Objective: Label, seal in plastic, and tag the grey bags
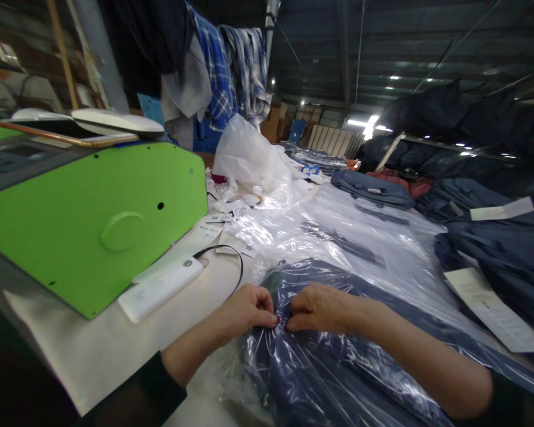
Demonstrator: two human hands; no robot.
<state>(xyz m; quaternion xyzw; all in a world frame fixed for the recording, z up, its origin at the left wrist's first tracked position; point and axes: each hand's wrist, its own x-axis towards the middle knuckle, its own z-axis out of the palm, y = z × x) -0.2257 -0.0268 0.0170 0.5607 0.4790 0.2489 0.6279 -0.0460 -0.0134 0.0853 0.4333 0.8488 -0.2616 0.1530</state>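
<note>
A dark blue folded garment lies inside a clear plastic bag (311, 379) on the table in front of me. My left hand (251, 307) pinches the plastic near the bag's left end. Close beside it, my right hand (318, 308) pinches the same film, its fingertips a small gap away from those of my left. The film is creased between the two hands. Beyond them, a stack of flat clear plastic bags (289, 222) covers much of the table.
On the left stands a green-sided machine (115, 219), a phone (66, 135) on top. Beside it lies a white power bank (160, 289) with a black cable. Folded blue garments (507, 255) with paper tags are piled at right. A crumpled white bag (251, 157) sits farther back.
</note>
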